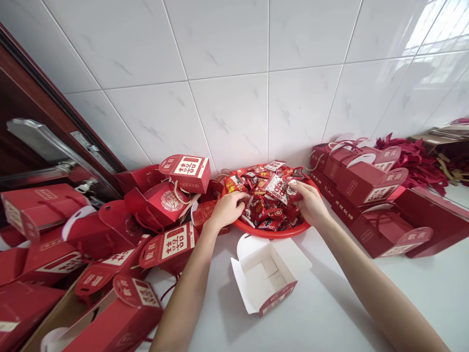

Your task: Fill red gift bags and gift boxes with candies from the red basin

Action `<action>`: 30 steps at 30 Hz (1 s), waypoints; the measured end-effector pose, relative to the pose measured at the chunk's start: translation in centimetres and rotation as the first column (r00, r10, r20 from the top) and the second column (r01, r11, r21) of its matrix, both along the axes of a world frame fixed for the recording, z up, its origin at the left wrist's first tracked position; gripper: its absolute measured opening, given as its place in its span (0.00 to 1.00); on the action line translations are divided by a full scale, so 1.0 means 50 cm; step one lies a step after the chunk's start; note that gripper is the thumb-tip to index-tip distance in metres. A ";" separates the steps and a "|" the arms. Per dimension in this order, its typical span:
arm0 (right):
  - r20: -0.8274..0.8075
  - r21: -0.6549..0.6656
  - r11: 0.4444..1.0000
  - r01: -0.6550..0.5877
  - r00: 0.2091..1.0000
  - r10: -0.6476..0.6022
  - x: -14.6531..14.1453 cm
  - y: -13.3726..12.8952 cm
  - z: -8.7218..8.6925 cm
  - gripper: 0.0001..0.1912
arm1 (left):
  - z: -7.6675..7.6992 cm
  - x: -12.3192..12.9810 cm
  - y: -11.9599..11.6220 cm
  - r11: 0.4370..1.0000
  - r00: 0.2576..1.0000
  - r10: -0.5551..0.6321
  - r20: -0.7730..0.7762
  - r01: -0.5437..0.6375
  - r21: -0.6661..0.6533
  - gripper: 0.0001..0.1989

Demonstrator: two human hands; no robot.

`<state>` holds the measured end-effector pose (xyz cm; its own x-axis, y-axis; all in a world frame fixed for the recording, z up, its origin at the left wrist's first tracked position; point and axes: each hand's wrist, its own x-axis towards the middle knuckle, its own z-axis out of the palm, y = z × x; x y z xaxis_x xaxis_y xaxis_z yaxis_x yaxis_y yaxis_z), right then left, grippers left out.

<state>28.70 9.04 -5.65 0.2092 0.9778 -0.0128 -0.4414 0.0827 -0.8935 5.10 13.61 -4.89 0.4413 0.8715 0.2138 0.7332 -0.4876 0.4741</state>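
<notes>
A red basin heaped with red-wrapped candies stands against the tiled wall. My left hand reaches over its left side, fingers bent and pressed together among the candies; whatever they hold is hidden. At the right side of the heap, my right hand pinches a red candy packet between thumb and fingers. Between my forearms, just in front of the basin, sits an open box, white inside with a red printed front; its flaps are spread and nothing lies in it.
Closed red gift boxes crowd the left side beside a door handle. More red boxes stand at the right, with dark red ribbons behind them.
</notes>
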 end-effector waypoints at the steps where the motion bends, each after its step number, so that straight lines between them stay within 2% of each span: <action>1: 0.001 0.000 1.000 0.001 1.000 -0.001 0.000 0.000 0.000 0.18 | 0.000 0.004 -0.002 1.000 0.998 0.022 -0.065 -0.022 -0.010 0.20; 4: 0.006 0.010 1.000 0.002 1.000 -0.002 0.000 0.000 -0.001 0.18 | 0.001 0.012 -0.008 0.998 0.986 0.055 -0.156 -0.059 -0.021 0.21; 10: 0.016 0.012 1.000 0.006 1.000 -0.006 0.000 -0.001 0.001 0.19 | 0.003 0.016 -0.010 0.999 0.984 0.040 -0.172 -0.043 -0.013 0.21; 15: 0.028 0.006 1.000 -0.003 1.000 0.003 -0.002 -0.004 0.006 0.18 | -0.002 0.016 -0.009 0.999 0.992 -0.050 -0.119 0.050 -0.001 0.25; 19: 0.017 -0.002 1.000 -0.007 1.000 0.007 -0.002 -0.004 0.004 0.18 | -0.001 0.022 -0.008 0.997 0.979 -0.079 -0.186 0.073 -0.038 0.29; 25: 0.039 0.009 1.000 -0.015 0.999 0.014 0.002 0.000 -0.005 0.18 | 0.005 0.030 -0.009 0.997 0.957 -0.075 -0.279 0.063 -0.051 0.27; 30: 0.030 -0.009 1.000 -0.005 1.000 0.005 0.002 0.001 -0.004 0.19 | 0.005 0.028 -0.015 0.998 0.967 -0.046 -0.249 0.036 -0.048 0.23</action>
